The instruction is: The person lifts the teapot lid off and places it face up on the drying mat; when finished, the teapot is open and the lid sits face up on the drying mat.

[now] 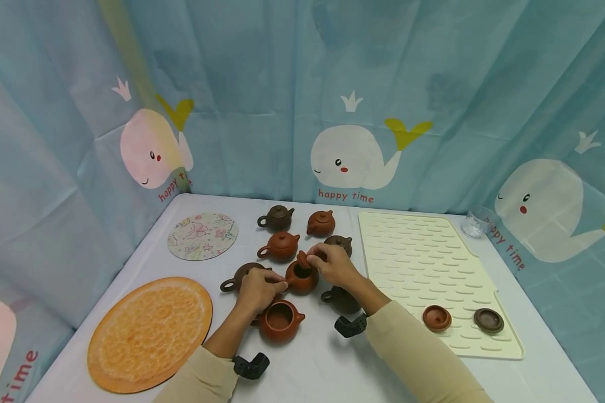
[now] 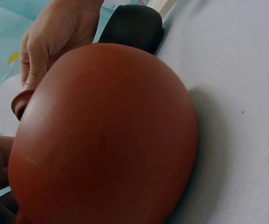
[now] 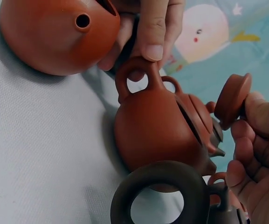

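Observation:
My left hand pinches the handle of a reddish-brown clay teapot, whose top is uncovered. Just above its opening, my right hand holds the matching lid, tilted on edge. The right wrist view shows thumb and fingers on that lid and the left thumb on the teapot's handle. In front of the left hand stands another lidless red teapot; its rounded body fills much of the left wrist view. A dark teapot sits behind the left hand, partly hidden.
Behind are lidded teapots, red and dark. A dark teapot sits under the right forearm. A red lid and a dark lid lie on the cream mat. Round mats lie left; a clear cup stands back right.

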Available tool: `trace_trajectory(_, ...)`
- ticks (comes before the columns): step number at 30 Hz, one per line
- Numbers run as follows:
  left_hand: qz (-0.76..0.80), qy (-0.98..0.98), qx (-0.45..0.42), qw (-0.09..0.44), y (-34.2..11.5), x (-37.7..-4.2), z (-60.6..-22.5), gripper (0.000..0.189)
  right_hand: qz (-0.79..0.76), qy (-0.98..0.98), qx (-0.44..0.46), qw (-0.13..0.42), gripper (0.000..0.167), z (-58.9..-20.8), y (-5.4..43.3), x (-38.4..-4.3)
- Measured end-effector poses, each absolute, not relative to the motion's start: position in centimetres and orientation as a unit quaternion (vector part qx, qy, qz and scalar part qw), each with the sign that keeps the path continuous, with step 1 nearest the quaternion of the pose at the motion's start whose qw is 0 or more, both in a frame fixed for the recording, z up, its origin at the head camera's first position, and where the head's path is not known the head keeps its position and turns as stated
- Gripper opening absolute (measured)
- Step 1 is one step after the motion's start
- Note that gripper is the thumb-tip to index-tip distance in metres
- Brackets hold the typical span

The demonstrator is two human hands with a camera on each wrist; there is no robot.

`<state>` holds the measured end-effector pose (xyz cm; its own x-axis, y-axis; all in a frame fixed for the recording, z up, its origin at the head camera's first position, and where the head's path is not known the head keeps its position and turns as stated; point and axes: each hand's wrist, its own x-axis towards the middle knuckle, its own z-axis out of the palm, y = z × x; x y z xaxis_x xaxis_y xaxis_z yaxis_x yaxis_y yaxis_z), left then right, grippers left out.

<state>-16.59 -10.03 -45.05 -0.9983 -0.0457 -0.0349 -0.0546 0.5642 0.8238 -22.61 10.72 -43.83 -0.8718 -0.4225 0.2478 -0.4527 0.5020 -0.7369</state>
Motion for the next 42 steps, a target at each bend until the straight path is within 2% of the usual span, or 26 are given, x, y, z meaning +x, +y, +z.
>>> trace_trajectory(6, 0.475, 0.879, -0.029, 0.009, -10.1, -16.6, -45.1, 0.003, 0.469, -0.850, 0.239, 0.008, 0.007, -44.0, 11.0, -22.6)
trace_trajectory(17, 0.473, 0.880, -0.028, 0.008, -10.0, -16.7, -45.0, 0.004, 0.576, -0.784, 0.222, -0.064, 0.014, -43.0, 11.4, -22.2)
trace_trajectory(22, 0.473, 0.881, -0.028, 0.008, -10.0, -16.6, -44.9, 0.004, 0.614, -0.761, 0.192, -0.083, 0.010, -44.4, 11.7, -23.2)
trace_trajectory(28, 0.475, 0.879, -0.028, 0.011, -10.0, -16.6, -44.9, 0.004, 0.622, -0.758, 0.182, -0.079, 0.011, -44.5, 11.7, -23.2)
trace_trajectory(35, 0.479, 0.877, -0.033, 0.011, -10.0, -16.6, -45.0, 0.004, 0.655, -0.719, 0.221, -0.073, 0.041, -44.4, 11.7, -23.0)
trace_trajectory(42, 0.476, 0.879, -0.028, 0.011, -10.0, -16.6, -45.0, 0.005, 0.671, -0.700, 0.233, -0.069, 0.035, -44.0, 11.9, -22.8)
